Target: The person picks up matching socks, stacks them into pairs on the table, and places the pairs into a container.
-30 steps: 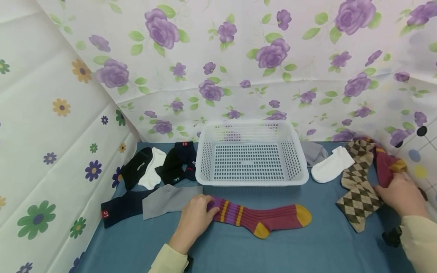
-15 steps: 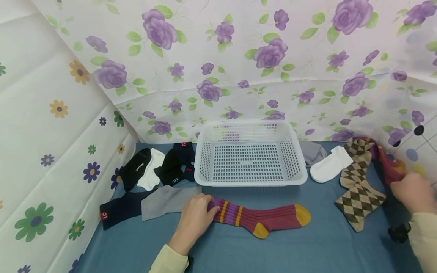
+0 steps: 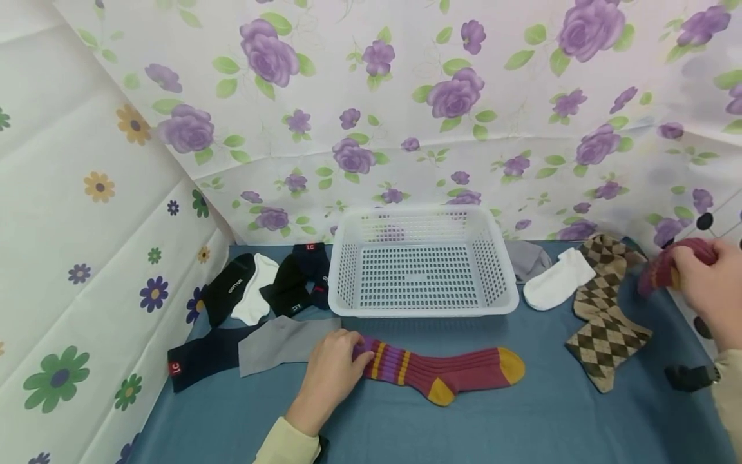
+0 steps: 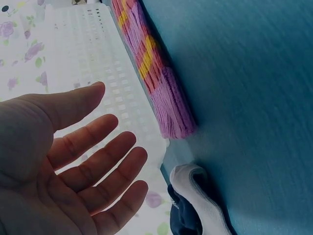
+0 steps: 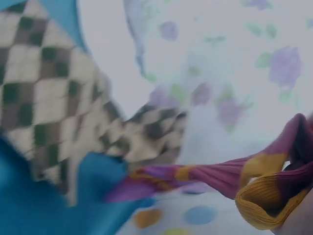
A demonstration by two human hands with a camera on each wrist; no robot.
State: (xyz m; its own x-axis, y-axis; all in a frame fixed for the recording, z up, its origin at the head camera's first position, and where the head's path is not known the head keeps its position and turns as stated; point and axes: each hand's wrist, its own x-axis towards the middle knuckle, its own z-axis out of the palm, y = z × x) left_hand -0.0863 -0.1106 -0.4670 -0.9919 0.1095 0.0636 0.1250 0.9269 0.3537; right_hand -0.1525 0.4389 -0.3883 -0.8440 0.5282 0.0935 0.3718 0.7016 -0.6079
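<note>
Blue cloth [image 3: 522, 425] is covering the table in front of you, and flowered sheets are hanging behind it and at both sides.

Your right hand [image 3: 704, 283] is gripping a bunched maroon sock [image 3: 661, 270] with its fingers curled round it, and it is holding this sock up in the air, well to the right of the white basket [image 3: 423, 309]. In the right wrist view this sock is hanging from your hand, with its yellow part [image 5: 261, 203] close to the palm and its purple end trailing down.

Your left hand [image 3: 333, 374] is lying on the purple cuff of the second maroon sock [image 3: 446, 370], which is lying flat on the cloth just in front of the basket, with the yellow toe pointing to the right. In the left wrist view the fingers [image 4: 98, 166] are straight and spread, so this hand is not gripping.

Right of the basket, a white sock [image 3: 556, 283] is lying near its corner, and an argyle sock [image 3: 605, 309] is lying further right, below your lifted hand. Left of the basket, a grey sock [image 3: 278, 341] is touching your left hand, and a navy sock [image 3: 199, 357] and some black and white socks [image 3: 261, 287] are lying beyond it.
</note>
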